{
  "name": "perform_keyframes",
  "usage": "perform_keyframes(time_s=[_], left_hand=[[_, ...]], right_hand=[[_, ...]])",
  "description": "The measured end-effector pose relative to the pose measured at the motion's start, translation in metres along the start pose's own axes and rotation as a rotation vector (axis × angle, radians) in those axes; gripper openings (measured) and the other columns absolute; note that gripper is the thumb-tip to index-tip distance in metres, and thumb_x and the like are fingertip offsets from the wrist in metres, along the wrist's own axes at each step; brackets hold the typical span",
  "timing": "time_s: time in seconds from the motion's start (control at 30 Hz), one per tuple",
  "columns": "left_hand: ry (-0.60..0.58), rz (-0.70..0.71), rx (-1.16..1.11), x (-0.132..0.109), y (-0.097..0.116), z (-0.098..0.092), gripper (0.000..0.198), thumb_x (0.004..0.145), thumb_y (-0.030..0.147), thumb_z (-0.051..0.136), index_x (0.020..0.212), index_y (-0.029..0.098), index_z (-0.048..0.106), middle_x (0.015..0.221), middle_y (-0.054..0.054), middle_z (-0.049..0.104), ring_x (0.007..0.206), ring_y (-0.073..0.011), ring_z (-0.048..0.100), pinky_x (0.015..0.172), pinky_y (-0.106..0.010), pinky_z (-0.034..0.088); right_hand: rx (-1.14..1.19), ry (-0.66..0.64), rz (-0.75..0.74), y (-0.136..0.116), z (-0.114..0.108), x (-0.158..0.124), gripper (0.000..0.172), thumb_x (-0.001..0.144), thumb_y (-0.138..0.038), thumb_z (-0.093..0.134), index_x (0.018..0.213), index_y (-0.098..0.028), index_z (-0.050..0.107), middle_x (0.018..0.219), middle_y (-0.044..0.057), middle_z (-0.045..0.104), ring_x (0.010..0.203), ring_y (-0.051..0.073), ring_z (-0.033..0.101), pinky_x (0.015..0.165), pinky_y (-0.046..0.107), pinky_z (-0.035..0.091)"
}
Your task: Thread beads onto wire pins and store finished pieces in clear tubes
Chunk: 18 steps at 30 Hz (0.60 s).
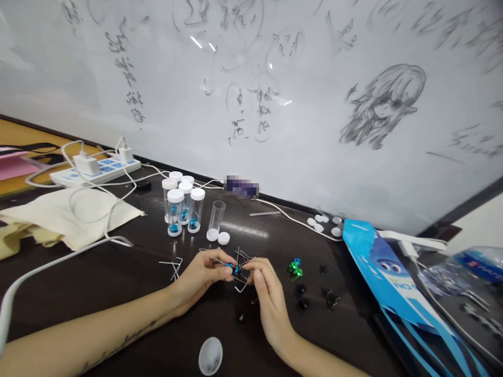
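Observation:
Over the middle of the dark table, my left hand [202, 275] pinches a small shiny blue metal part [236, 269] between thumb and fingertips. My right hand [270, 298] meets it from the right, its fingers closed at a small dark piece against the blue part; its exact shape is too small to make out. Thin silver L-shaped hex keys [244, 287] lie under and behind the fingertips, partly hidden by them. More bent keys [175, 268] rest left of my left hand. A small black part [239, 318] sits below my hands.
Several capped clear tubes [175, 212] with blue parts stand behind, beside an uncapped tube [217, 214] and a white cap [223, 238]. Green parts [294, 269] and black parts [332, 300] lie rightward. A small white cup [210, 356], power strip [106, 174] and blue bag [361, 246] surround these.

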<state>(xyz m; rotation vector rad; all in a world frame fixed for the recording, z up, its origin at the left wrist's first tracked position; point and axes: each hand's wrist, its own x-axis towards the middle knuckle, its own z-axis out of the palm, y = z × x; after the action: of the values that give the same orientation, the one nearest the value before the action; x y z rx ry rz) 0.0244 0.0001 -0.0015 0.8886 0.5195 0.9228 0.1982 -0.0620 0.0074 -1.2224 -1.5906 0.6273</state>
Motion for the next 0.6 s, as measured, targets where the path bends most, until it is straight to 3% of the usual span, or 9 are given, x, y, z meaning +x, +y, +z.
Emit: perform_keyframes(time_s=[0.6], left_hand=[[-0.02,0.003,0.001,0.0015,-0.0007,-0.0012,0.02,0.066,0.02,0.086,0.082,0.014,0.076,0.067,-0.001,0.07,0.065,-0.0104,0.061,0.069,-0.021,0.046]], right_hand=[[-0.003,-0.009,0.018,-0.0015,-0.0008,-0.0003,0.03,0.102,-0.038,0.037,0.101,-0.025,0.064,0.093,0.003,0.06,0.091,0.021,0.056,0.083,0.031,0.04]])
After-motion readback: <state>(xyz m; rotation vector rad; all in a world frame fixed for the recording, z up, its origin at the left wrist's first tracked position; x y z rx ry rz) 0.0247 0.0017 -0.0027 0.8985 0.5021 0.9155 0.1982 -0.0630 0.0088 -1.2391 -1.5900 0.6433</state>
